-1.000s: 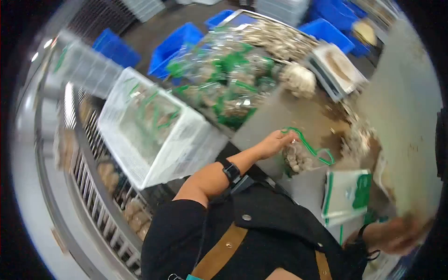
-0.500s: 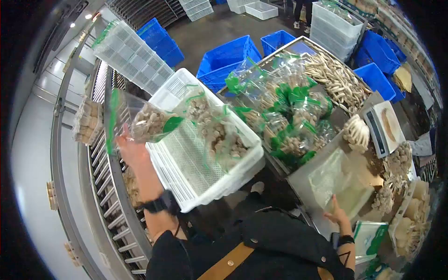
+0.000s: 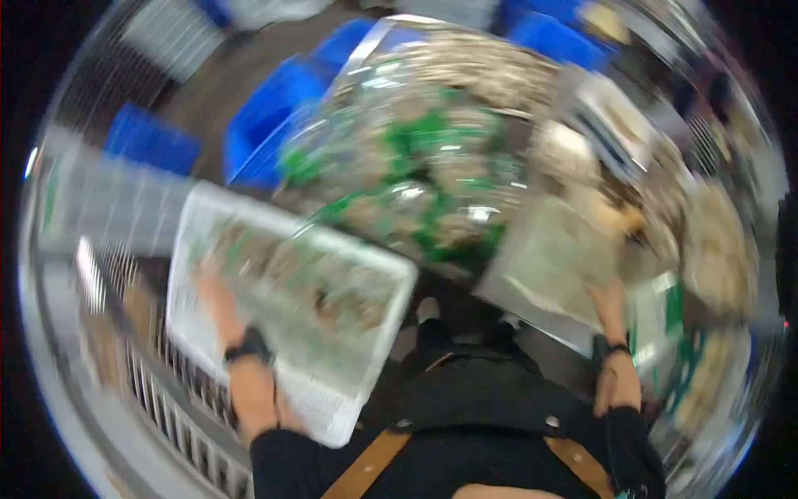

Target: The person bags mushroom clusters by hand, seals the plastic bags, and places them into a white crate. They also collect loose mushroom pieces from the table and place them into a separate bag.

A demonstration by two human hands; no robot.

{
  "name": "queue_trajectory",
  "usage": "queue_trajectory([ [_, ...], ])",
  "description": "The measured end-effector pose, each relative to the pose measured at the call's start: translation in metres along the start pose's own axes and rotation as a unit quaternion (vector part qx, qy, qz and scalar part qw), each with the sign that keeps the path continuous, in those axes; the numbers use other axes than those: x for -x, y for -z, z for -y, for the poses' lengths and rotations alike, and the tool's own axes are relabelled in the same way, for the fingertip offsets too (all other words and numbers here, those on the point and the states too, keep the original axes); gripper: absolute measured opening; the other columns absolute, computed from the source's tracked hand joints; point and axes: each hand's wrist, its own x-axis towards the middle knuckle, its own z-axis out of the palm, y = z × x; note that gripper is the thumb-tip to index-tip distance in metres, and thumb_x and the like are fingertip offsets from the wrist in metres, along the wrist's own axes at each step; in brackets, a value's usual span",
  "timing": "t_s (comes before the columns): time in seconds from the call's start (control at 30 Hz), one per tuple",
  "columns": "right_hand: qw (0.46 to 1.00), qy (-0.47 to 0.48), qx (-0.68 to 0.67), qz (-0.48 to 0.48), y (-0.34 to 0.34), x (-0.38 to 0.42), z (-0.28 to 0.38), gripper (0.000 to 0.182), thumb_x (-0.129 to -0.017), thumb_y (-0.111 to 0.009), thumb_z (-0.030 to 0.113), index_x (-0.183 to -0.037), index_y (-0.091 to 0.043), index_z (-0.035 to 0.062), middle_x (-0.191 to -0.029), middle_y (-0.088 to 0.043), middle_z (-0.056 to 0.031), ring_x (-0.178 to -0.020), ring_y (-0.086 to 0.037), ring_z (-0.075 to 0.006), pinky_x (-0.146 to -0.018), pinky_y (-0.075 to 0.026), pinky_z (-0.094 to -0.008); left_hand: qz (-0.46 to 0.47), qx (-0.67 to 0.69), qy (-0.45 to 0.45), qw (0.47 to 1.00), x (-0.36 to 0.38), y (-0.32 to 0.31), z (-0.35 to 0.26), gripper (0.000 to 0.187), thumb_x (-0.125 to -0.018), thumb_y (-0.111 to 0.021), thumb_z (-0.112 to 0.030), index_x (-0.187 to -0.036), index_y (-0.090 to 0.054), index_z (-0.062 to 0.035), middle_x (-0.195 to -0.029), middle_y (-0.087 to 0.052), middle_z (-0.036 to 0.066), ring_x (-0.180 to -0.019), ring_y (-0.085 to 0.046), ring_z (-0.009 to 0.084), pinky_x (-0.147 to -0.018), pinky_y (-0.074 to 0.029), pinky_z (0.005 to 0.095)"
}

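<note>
My left hand (image 3: 218, 295) reaches into the left end of a white plastic crate (image 3: 187, 333), against a clear bag of mushrooms (image 3: 237, 249). Motion blur hides whether its fingers grip the bag. More bagged mushrooms with green-edged plastic (image 3: 357, 303) lie along the crate's far side. On the right, my right hand (image 3: 611, 306) rests at the edge of a pale plastic bag (image 3: 557, 254) lying flat on the worktop. Its fingers look stretched out, with nothing visibly held. A green and white packet (image 3: 657, 320) lies just right of this hand.
Filled mushroom bags (image 3: 416, 175) cover the table ahead, with loose long mushrooms (image 3: 474, 66) behind them. A scale (image 3: 615, 121) and mushroom clusters (image 3: 565, 154) stand at the right. Blue crates (image 3: 266, 125) are beyond the table; stacked white crates (image 3: 125, 195) stand at the left.
My left hand has brought the mushroom bag from the crate's left rim down into the crate. The view has turned and blurred. My right hand stays by the flat plastic bag.
</note>
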Motion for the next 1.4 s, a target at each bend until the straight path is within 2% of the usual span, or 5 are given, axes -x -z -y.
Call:
queue_trajectory([
  [0.13, 0.989, -0.108, 0.040, 0.088, 0.002, 0.020, 0.035, 0.088, -0.072, -0.064, 0.055, -0.142, -0.026, 0.0178, -0.146, -0.019, -0.0190, -0.135, -0.019, -0.0364, -0.105, -0.021, -0.0562, -0.027, 0.251, 0.204, 0.946, -0.102, -0.065, 0.042, 0.051, -0.095, -0.040, -0.029, -0.138, -0.032, -0.0025, -0.139, -0.038, 0.013, -0.123, -0.041, 0.0291, -0.104, -0.030, 0.0423],
  [0.33, 0.993, -0.105, -0.018, 0.057, 0.029, 0.036, -0.005, 0.065, -0.080, -0.057, 0.053, -0.131, -0.044, 0.0152, -0.136, -0.038, -0.0189, -0.126, -0.036, -0.0336, -0.099, -0.032, -0.0535, -0.298, 0.919, -0.223, 0.134, -0.037, 0.376, 0.202, 0.033, -0.091, -0.047, -0.018, -0.116, -0.054, 0.0018, -0.110, -0.059, 0.011, -0.101, -0.055, 0.0206, -0.092, -0.040, 0.0318],
  [0.67, 0.661, -0.433, -0.613, -0.009, 0.093, -0.181, -0.227, 0.071, -0.076, -0.054, 0.066, -0.111, -0.059, 0.0038, -0.099, -0.063, -0.0139, -0.093, -0.057, -0.0244, -0.079, -0.044, -0.0373, 0.141, 0.831, -0.531, -0.083, 0.118, 0.935, 0.053, 0.059, -0.090, -0.050, -0.041, -0.130, -0.041, 0.0012, -0.124, -0.052, 0.020, -0.114, -0.049, 0.0273, -0.096, -0.036, 0.0336],
  [0.93, 0.764, -0.100, -0.637, 0.020, 0.147, -0.121, -0.095, 0.072, -0.072, -0.074, 0.033, -0.126, -0.040, -0.0003, -0.113, -0.057, -0.0120, -0.104, -0.055, -0.0206, -0.088, -0.045, -0.0321, -0.237, 0.872, -0.428, 0.001, 0.150, 0.782, 0.124, 0.048, -0.083, -0.059, -0.016, -0.125, -0.040, -0.0015, -0.127, -0.037, 0.019, -0.120, -0.039, 0.0317, -0.101, -0.031, 0.0363],
  [1.4, 0.753, -0.194, -0.604, 0.173, 0.041, -0.065, -0.030, 0.054, -0.079, -0.067, 0.036, -0.116, -0.054, -0.0009, -0.104, -0.063, -0.0130, -0.093, -0.060, -0.0184, -0.082, -0.046, -0.0308, 0.140, 0.819, -0.404, 0.383, 0.002, 0.577, -0.029, 0.057, -0.075, -0.070, -0.035, -0.113, -0.054, 0.0041, -0.105, -0.061, 0.019, -0.091, -0.060, 0.0316, -0.077, -0.047, 0.0379],
])
